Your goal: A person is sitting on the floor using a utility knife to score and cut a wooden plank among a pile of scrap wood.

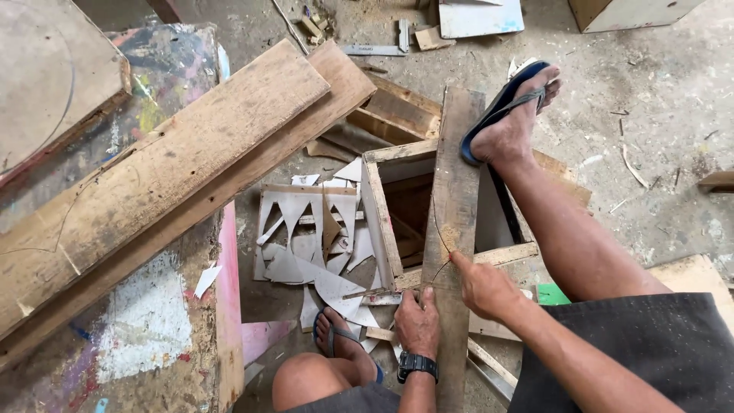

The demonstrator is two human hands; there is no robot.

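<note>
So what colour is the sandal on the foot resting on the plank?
Dark blue sandal, clearest in the head view.

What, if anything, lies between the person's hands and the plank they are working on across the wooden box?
Nothing visible does. The left hand rests directly on the plank, and the right hand touches its edge. Only the foot presses on the far end.

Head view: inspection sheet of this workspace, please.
Surface: dusty grey concrete floor, wood chips scattered.
Job's things: long weathered wooden plank lying across an open square wooden box frame, pinned by a foot in a blue flip-flop.
Clutter: white cut-out sheet scraps; two broad bare boards on a paint-stained bench; metal square.
Grippers: left hand, wearing a black wristwatch, rests on the plank; right hand pinches its edge.
Cables: nothing seen.
Surroundings: pale box corner.
</note>
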